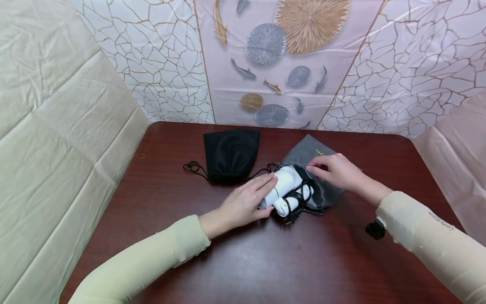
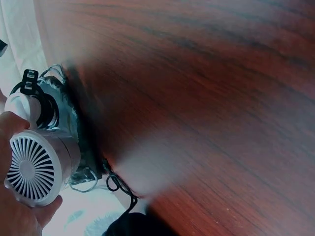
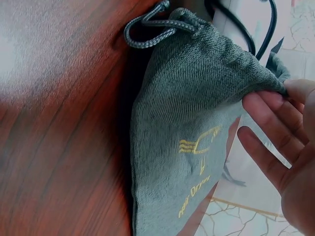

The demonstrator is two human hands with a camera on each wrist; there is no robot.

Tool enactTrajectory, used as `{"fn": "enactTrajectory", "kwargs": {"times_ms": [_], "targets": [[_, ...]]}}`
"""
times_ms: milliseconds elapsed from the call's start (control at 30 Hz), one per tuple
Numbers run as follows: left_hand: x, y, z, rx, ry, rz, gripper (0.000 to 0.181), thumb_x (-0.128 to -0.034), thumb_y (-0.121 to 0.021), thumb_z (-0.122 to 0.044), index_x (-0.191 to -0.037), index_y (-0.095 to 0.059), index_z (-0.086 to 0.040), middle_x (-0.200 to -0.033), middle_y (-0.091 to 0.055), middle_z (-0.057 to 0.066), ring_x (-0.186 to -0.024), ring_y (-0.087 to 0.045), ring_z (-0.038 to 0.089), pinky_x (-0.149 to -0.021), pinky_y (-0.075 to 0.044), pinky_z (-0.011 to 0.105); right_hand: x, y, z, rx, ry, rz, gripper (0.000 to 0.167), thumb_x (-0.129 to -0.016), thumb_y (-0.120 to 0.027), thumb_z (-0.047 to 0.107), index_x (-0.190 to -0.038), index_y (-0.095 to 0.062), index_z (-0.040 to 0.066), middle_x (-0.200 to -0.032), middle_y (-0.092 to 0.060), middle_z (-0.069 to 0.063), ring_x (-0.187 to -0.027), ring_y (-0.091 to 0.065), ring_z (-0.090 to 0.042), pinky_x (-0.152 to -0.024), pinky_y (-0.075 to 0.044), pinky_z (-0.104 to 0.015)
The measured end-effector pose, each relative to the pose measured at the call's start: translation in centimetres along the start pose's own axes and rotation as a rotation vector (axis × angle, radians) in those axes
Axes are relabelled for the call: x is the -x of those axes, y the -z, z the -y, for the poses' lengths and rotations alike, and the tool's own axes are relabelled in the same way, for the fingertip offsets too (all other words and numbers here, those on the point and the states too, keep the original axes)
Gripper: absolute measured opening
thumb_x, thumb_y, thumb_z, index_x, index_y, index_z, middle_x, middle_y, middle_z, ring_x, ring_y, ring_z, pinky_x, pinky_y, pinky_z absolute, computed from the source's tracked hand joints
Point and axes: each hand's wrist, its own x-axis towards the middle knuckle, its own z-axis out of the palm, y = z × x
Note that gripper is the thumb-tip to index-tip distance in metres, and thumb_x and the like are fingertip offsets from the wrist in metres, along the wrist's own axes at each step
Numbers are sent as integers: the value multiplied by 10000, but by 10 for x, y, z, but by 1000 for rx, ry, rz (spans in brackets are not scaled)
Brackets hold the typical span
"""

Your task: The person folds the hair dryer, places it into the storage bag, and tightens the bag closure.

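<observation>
A white hair dryer (image 1: 282, 183) with its handle folded alongside lies partly in the mouth of a grey drawstring bag (image 1: 303, 150). Black cord (image 1: 301, 196) is wound round the handle, its plug at the near end. My left hand (image 1: 244, 200) grips the dryer's barrel near the slatted round grille (image 2: 29, 169), which faces the left wrist camera. With thumb and fingertips, my right hand (image 1: 338, 169) pinches the gathered edge of the bag's mouth. In the right wrist view, the bag (image 3: 182, 118) shows yellow "Hair Dryer" lettering. The dryer's front end is hidden inside.
A black drawstring pouch (image 1: 231, 154) lies left of the grey bag, its cords spread on both sides. Both rest on a dark red-brown wooden table (image 1: 243, 261). Patterned cloth (image 1: 247, 84) hangs behind the table, with pale cloth along the sides.
</observation>
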Motion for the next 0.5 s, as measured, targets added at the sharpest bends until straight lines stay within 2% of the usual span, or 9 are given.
{"fn": "enactTrajectory", "kwargs": {"times_ms": [333,500], "targets": [[-11,-8,2,-8,-12,-4,734,-948,-808,-270,-1555,-510,16,-1583,-532,197,-1455,-530,334,-1197,-445,408,-3,-3,11,0,22,11,99,-1020,-726,90,-1060,-816,93,-912,-766,22,-698,-637,-39,-664,-564,-311],[-15,-11,3,-1,-13,-14,729,-961,-803,-270,-1554,-504,30,-1581,-527,215,-1458,-525,343,-1202,-439,420,-4,-4,14,-10,49,14,93,-1025,-725,103,-1041,-815,116,-899,-768,43,-675,-644,-8,-650,-571,-293]]}}
